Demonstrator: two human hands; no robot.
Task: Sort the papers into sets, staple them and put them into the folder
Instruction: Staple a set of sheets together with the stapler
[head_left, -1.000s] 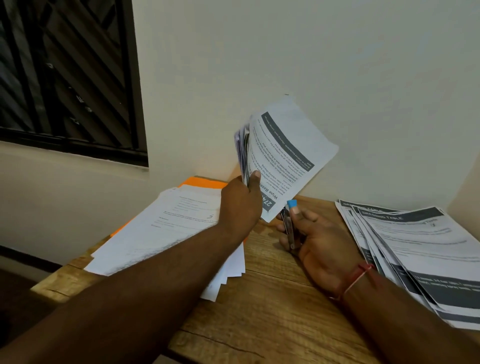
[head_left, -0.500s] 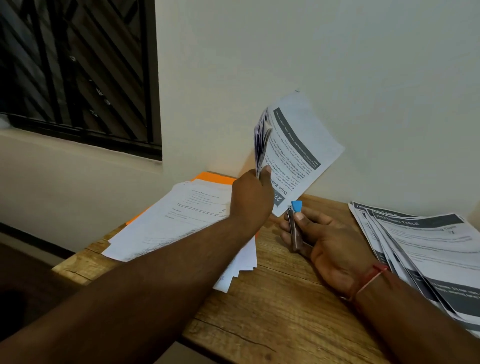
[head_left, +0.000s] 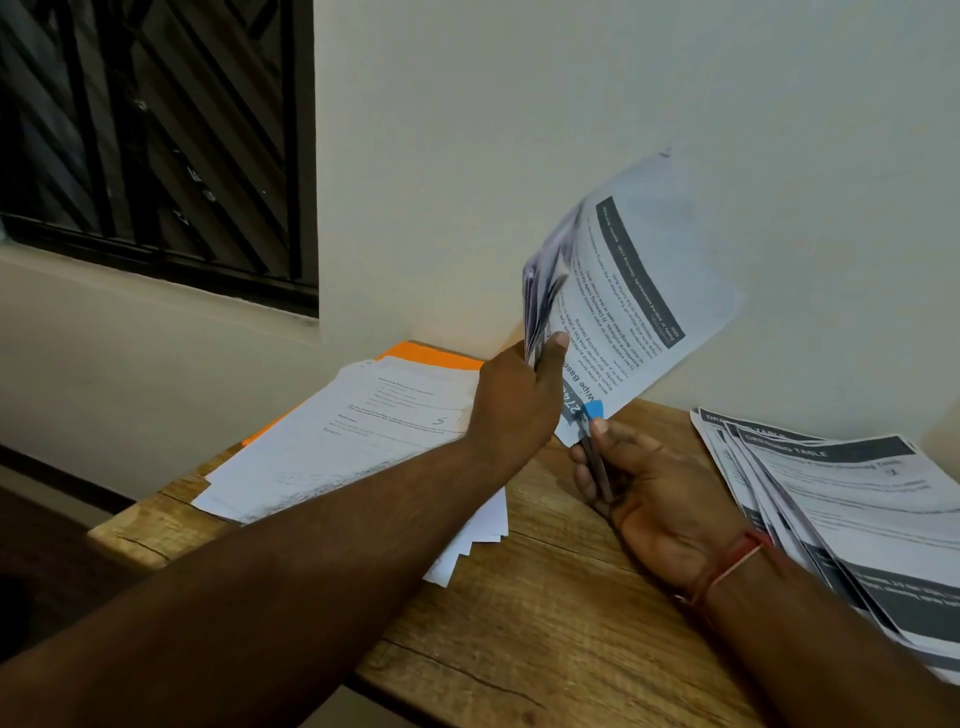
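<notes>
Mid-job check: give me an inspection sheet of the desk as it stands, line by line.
Surface: wooden table, set against the wall.
Job's things: held set of papers, upright; stapler, blue tip at the set's lower corner; loose pile on the orange folder; fanned stack at right.
Clutter: nothing seen.
Hands: left hand grips the held set; right hand holds the stapler.
Cables: nothing seen.
Surroundings: pale wall; barred window at left; red thread on the right wrist.
</notes>
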